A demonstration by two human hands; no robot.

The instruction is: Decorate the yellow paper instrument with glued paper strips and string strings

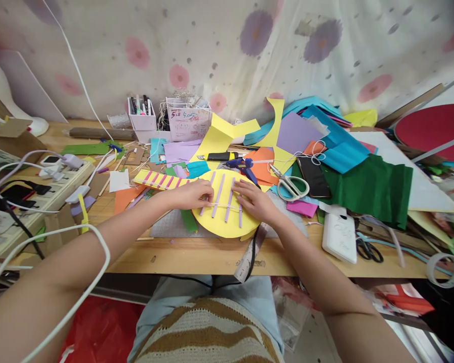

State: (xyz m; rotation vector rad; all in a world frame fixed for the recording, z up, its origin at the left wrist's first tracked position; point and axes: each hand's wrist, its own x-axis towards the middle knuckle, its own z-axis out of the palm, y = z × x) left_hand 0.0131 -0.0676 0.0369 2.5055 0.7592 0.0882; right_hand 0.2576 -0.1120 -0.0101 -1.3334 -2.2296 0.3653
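Observation:
A flat yellow paper guitar [227, 229] lies on the worktable before me, its round body crossed by several lilac strips [218, 194]. The neck [159, 180] points left and carries several pink bars. A thin white string [227, 205] runs across the body between my hands. My left hand [195, 194] is at the joint of neck and body, fingers curled and pinched around the string's left end. On the right of the body rests my right hand [255, 201], fingers stretched and apart, touching the paper near the rightmost strips; its thumb is close to the string.
Behind the guitar lie a blue glue gun [242, 164] and a utility knife [222, 157]. To the right are white scissors [293, 187], a phone [313, 176] and a white power bank [339, 237]. A power strip [41, 206] stands left; a white cable [102, 237] loops over my left arm.

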